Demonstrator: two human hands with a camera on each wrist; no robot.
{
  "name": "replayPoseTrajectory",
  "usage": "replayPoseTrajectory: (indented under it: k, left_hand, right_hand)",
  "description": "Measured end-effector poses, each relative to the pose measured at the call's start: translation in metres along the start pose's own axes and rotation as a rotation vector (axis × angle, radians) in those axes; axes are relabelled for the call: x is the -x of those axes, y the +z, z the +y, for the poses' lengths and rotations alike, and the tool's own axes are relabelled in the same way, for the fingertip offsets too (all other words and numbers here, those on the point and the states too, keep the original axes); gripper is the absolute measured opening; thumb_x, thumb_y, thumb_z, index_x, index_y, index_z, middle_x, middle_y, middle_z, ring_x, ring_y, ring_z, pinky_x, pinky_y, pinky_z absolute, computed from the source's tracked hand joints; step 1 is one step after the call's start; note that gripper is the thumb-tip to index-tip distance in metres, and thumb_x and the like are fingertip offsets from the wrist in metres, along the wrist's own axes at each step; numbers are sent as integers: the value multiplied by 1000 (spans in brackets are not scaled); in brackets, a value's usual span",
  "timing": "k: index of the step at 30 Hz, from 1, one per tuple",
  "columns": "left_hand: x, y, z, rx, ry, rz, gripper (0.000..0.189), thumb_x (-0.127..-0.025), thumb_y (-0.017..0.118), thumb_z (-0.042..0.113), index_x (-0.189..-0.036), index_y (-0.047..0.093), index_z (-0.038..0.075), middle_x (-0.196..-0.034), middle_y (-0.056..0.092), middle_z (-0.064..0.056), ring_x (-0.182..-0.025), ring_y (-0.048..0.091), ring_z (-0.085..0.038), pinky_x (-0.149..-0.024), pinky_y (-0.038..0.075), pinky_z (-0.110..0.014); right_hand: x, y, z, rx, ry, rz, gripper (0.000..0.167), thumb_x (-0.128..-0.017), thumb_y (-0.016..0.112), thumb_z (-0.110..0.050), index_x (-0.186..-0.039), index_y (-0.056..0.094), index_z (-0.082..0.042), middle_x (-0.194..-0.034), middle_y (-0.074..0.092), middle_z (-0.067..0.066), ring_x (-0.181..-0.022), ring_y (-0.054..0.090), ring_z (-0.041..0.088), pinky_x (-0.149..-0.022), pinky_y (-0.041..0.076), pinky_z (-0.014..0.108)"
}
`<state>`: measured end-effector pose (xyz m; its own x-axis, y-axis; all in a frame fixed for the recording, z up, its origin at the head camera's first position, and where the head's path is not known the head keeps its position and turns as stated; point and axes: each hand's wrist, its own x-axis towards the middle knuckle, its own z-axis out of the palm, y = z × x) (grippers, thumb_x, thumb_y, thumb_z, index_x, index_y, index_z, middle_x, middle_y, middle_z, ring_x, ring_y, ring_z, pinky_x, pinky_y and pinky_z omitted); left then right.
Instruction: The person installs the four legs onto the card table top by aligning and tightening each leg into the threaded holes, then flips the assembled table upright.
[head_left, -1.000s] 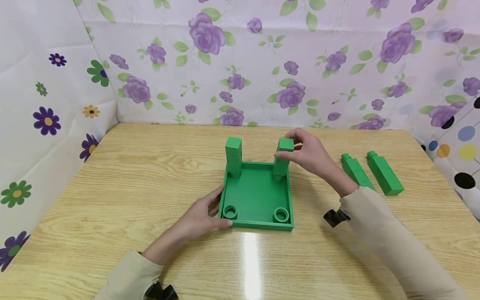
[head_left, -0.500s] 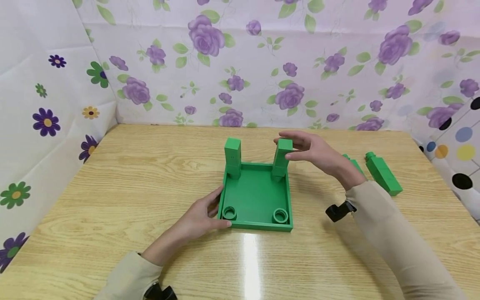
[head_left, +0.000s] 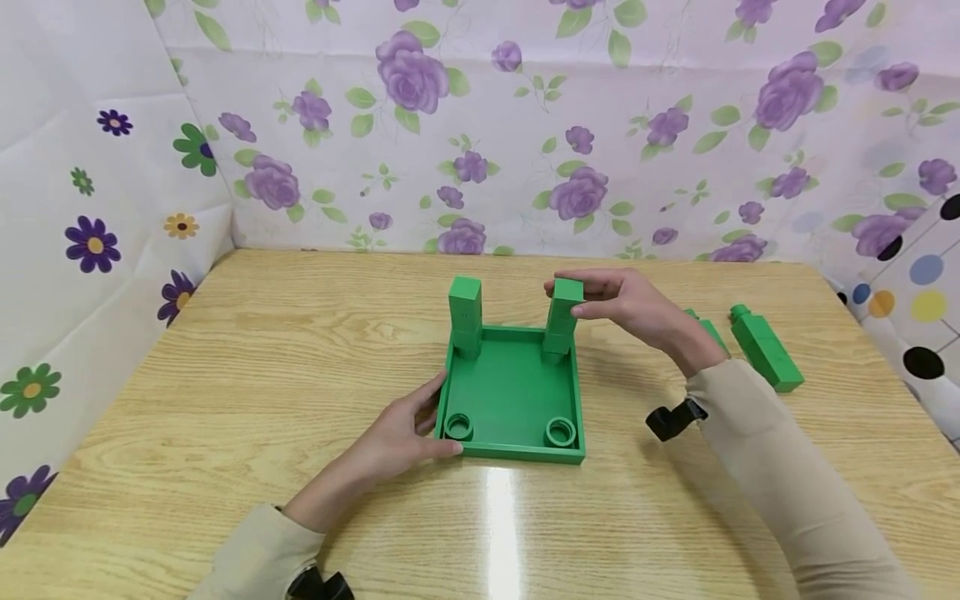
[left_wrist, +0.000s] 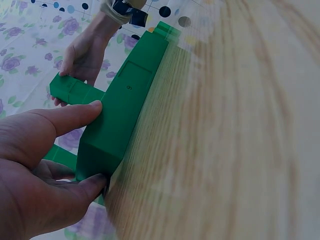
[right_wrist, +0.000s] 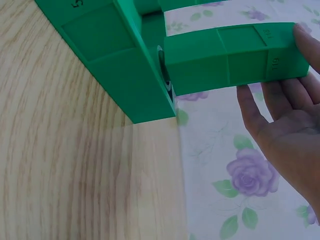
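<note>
Two posts (head_left: pixel 466 315) rise from a tray (head_left: pixel 513 392), the right hand (head_left: pixel 632 308) pinching one, the left hand (head_left: pixel 399 435) clamped on the tray.

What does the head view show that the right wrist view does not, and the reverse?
Only the head view shows the left hand and two loose posts on the table. Only the right wrist view shows readable digits on the upright post the right hand holds. Both share this post, that hand, the green tray, the table and the floral backdrop.
</note>
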<state>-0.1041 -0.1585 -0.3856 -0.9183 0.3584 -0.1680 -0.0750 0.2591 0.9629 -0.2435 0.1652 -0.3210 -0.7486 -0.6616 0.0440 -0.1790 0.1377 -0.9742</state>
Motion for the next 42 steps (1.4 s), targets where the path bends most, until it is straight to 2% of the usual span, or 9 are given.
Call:
replayPoseTrajectory:
  k: [8, 12, 16, 19, 24, 34, 42]
  left_hand:
    - [0, 0, 0, 6, -1, -5, 97, -81, 77, 2, -155, 15, 5, -154, 25, -20, -138, 30, -34, -106, 38, -37]
    - [0, 0, 0, 5, -4, -5, 97, -81, 77, 2, -155, 15, 5, -154, 25, -19, -138, 31, -33, -106, 38, -37]
    - [0, 0, 0, 9, -6, -7, 97, -81, 77, 2, -155, 15, 6, -155, 25, -19, -138, 31, -33, -106, 38, -37]
    - [0, 0, 0, 9, -6, -6, 97, -81, 77, 2, -155, 15, 6, -155, 25, -19, -138, 31, -33, -106, 38, -37]
    - [0, 1, 1, 4, -11, -3, 97, -81, 77, 2, -155, 15, 7, -155, 24, -18, -138, 31, -33, -105, 38, -37]
    - [0, 0, 0, -32, -26, 12, 97, -81, 78, 3, -155, 16, 8, -153, 28, -18, -138, 32, -33, -106, 37, -36]
    - [-1, 0, 1, -30, -25, 4, 97, -80, 78, 3, -155, 16, 8, -155, 25, -17, -138, 32, -32, -105, 39, -35]
  right_hand:
    - [-1, 2, -1, 71, 25, 32, 51, -93, 67, -12, -139, 49, 0, -135, 56, 12, -120, 55, 22, -99, 46, 38]
    - [-1, 6, -7, 180, 101, 88, 55, -91, 70, -15, -139, 47, -2, -137, 51, 12, -120, 53, 27, -99, 45, 41]
    - [-1, 10, -10, 250, 141, 168, 57, -87, 75, -20, -133, 49, -1, -128, 53, 14, -117, 52, 28, -102, 41, 42]
    - [-2, 13, -10, 287, 139, 231, 54, -84, 78, -21, -127, 52, -1, -117, 56, 15, -109, 55, 27, -98, 44, 41]
    - [-2, 17, -9, 366, 149, 301, 58, -81, 81, -27, -125, 53, -1, -113, 57, 13, -105, 56, 26, -90, 48, 41]
    - [-3, 25, -11, 529, 127, 369, 52, -77, 83, -34, -112, 58, -4, -101, 59, 10, -94, 57, 23, -81, 49, 39]
    - [-2, 29, -10, 566, 113, 405, 52, -78, 82, -34, -108, 54, -2, -96, 58, 12, -88, 56, 25, -76, 49, 39]
